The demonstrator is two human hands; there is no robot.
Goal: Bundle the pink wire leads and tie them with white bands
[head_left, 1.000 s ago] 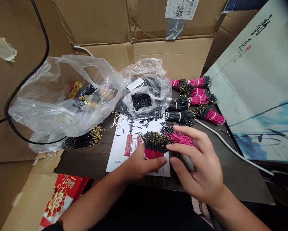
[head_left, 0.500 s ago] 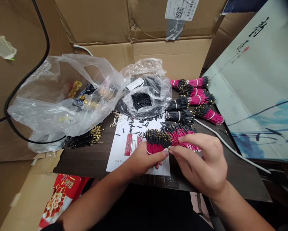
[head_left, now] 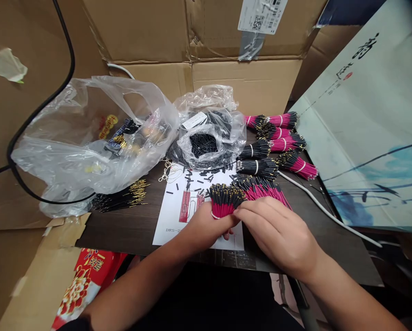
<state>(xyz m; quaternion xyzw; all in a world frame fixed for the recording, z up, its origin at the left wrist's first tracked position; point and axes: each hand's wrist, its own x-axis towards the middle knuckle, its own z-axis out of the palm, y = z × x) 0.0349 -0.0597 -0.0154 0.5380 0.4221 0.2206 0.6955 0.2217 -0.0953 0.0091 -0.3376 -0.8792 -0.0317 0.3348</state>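
My left hand (head_left: 206, 226) is wrapped round a bundle of pink wires (head_left: 225, 201) with black sleeves and gold tips. The bundle stands roughly upright, tips up, with a white rubber band round it. My right hand (head_left: 278, 230) is closed, its fingertips pressed together against the right side of the bundle by the left thumb. Whatever those fingertips pinch is hidden. Just behind the right hand lies a loose pile of pink wires with black ends (head_left: 263, 191). Under the left hand is a printed white sheet (head_left: 167, 225), with short black tubes (head_left: 206, 173) scattered across its far part.
An open plastic bag of black tubes (head_left: 204, 143) stands at the back. Banded wire bundles (head_left: 285, 141) lie to its right. On the left are a clear plastic bag (head_left: 64, 161) and black gold-tipped wires (head_left: 123, 196). A white cable (head_left: 326, 209) crosses the right side; cardboard (head_left: 247, 82) walls the back.
My right hand has closed: its index finger, raised before, has come down to the other fingertips. The hand has moved slightly left against the bundle. My left hand keeps its hold.
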